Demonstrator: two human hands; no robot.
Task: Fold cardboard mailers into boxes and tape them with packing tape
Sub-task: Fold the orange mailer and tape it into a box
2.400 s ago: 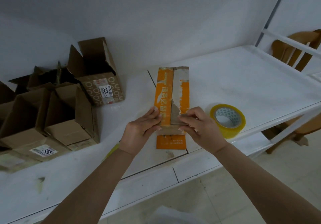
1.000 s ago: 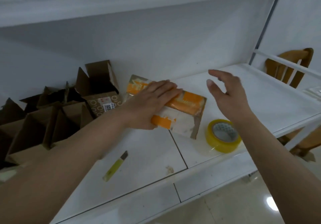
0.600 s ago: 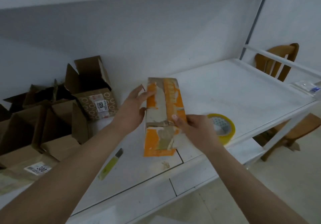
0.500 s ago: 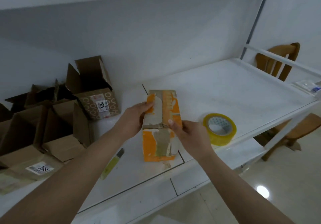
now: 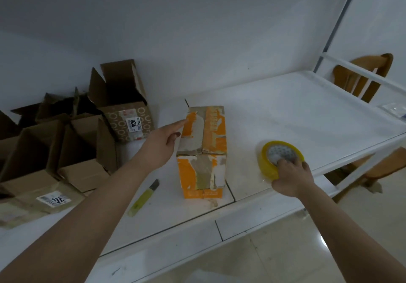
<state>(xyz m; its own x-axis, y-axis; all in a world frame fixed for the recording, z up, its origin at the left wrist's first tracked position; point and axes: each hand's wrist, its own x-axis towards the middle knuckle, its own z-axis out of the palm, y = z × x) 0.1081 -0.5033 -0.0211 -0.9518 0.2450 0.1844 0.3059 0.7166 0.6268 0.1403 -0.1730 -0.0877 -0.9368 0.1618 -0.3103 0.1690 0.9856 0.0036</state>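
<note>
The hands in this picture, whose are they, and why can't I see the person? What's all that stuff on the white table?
The camera sits on the person's head and looks down, so you see only their two arms. They are making boxes. The left hand rests a finger on the orange box, which stands on the white table. The right hand grips a yellow roll of tape, probably to tape that box shut. A yellow-green knife lies in front, by the left arm. On the left stand open brown boxes, and a wooden chair is behind the table's far end.

head view (the only one), close above white table (image 5: 285, 115), facing down-forward
</note>
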